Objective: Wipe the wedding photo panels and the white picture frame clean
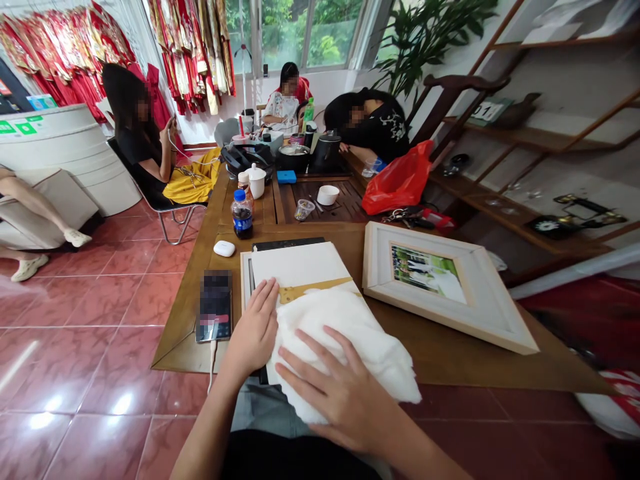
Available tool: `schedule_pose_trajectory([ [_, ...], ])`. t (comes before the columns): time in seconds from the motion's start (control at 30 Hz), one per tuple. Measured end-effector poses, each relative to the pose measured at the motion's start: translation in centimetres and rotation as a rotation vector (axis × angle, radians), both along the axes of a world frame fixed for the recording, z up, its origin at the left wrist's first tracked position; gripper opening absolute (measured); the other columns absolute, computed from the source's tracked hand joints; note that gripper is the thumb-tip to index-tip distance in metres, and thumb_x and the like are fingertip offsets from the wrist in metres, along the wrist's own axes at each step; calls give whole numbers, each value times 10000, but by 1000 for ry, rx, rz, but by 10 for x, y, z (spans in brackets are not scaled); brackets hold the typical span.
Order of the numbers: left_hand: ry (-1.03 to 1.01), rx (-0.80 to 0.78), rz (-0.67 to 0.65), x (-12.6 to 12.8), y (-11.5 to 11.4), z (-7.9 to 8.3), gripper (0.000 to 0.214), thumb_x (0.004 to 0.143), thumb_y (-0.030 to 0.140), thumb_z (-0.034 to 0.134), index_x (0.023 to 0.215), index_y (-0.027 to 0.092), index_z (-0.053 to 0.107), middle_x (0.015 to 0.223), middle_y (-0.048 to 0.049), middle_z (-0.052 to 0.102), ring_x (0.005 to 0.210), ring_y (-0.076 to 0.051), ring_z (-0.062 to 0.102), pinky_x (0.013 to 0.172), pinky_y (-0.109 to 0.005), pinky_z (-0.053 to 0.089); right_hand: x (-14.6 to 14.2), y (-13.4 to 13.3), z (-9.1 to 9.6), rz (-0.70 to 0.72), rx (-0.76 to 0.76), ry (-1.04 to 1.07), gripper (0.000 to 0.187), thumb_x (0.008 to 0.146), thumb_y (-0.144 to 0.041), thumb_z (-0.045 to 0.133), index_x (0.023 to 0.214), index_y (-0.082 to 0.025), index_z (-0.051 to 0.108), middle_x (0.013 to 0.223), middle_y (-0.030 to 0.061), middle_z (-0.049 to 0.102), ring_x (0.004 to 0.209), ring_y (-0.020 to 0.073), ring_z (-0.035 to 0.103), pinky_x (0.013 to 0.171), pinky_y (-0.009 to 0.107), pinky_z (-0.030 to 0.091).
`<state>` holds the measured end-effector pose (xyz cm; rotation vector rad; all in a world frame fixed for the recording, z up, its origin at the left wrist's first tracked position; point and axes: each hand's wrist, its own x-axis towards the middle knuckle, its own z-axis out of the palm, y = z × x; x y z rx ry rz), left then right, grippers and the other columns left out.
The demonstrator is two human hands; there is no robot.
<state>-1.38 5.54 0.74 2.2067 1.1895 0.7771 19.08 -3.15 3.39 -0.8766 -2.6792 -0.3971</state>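
A white cloth [350, 333] lies bunched over the near part of a flat white board [300, 263] at the table's front edge. My right hand [335, 387] rests on the cloth with its fingers spread. Along the board's left side lies my left hand [257, 327], its fingers stretched out flat beside the cloth. A strip of brown tape [300, 292] crosses the board and runs partly under the cloth. Beneath the board, the edge of a pale frame [245, 280] shows on the left. What the cloth covers is hidden.
A framed photo [430, 273] lies to the right on the wooden table [400, 333]. On the left are a phone [215, 307] with a cable, a white earbud case [225, 249] and a dark drink bottle [243, 215]. Behind stands a red bag [400, 180]; people sit around the table.
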Motion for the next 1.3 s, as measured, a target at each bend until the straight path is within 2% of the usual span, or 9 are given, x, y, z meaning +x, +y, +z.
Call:
schedule_pose_trajectory([
  [0.1,-9,7,12,1,-1,-1,554,1054,191,284,1606,217,318,1679,-78,317,1583,-252,218,1288,-547,259,19,1,-3,-37,2,18,569,974,-578,479,1403,-226,609,1491,53,584,1436,364,340,1143,606,175],
  [0.27,-8,-15,15,2,-1,1,550,1054,203,278,1601,216,330,1684,-68,310,1588,-243,201,1297,-526,239,54,1,-5,-201,-25,147,461,1011,-396,439,1404,-219,603,1444,42,627,1402,323,411,1147,556,208],
  [0.37,6,-31,20,2,-1,2,551,1049,200,272,1595,179,339,1683,-86,309,1590,-244,192,1300,-523,224,61,-1,-4,-258,-34,216,442,1021,-411,439,1380,-225,619,1416,35,649,1372,324,446,1139,546,225],
  [0.57,1,-22,18,3,-1,1,551,1043,192,265,1588,168,348,1678,-103,318,1589,-239,200,1300,-523,226,40,-3,-1,-192,-35,180,515,979,-540,514,1358,-217,644,1418,36,648,1370,343,429,1163,553,182],
  [0.8,4,-39,5,2,0,2,562,1039,195,282,1598,161,326,1686,-103,298,1594,-240,178,1303,-523,216,-2,-10,-6,2,15,16,607,969,-618,436,1386,-223,632,1527,38,547,1468,398,264,1177,641,84],
  [0.97,7,-40,3,1,-1,3,577,1025,179,296,1602,173,320,1688,-93,294,1594,-243,179,1301,-523,224,0,-10,-7,30,10,1,615,951,-607,469,1396,-212,622,1564,46,503,1511,412,169,1190,658,18],
  [1.1,7,-34,24,3,-1,3,555,1039,189,265,1586,155,352,1679,-104,315,1591,-245,191,1300,-521,223,28,-8,-6,-2,26,7,601,976,-567,471,1415,-179,606,1534,63,538,1481,399,265,1187,627,99],
  [1.2,10,-40,22,3,-1,2,555,1040,191,265,1586,138,348,1681,-110,306,1591,-249,187,1300,-527,220,49,-8,-6,-126,-2,137,550,1018,-526,420,1412,-189,603,1460,56,612,1430,347,373,1170,582,178],
  [1.3,3,-39,24,4,-1,2,552,1041,193,270,1585,138,349,1681,-110,307,1591,-254,189,1299,-531,223,60,-8,-6,-218,-35,233,482,1024,-486,447,1380,-213,622,1399,41,662,1374,319,444,1141,542,229],
])
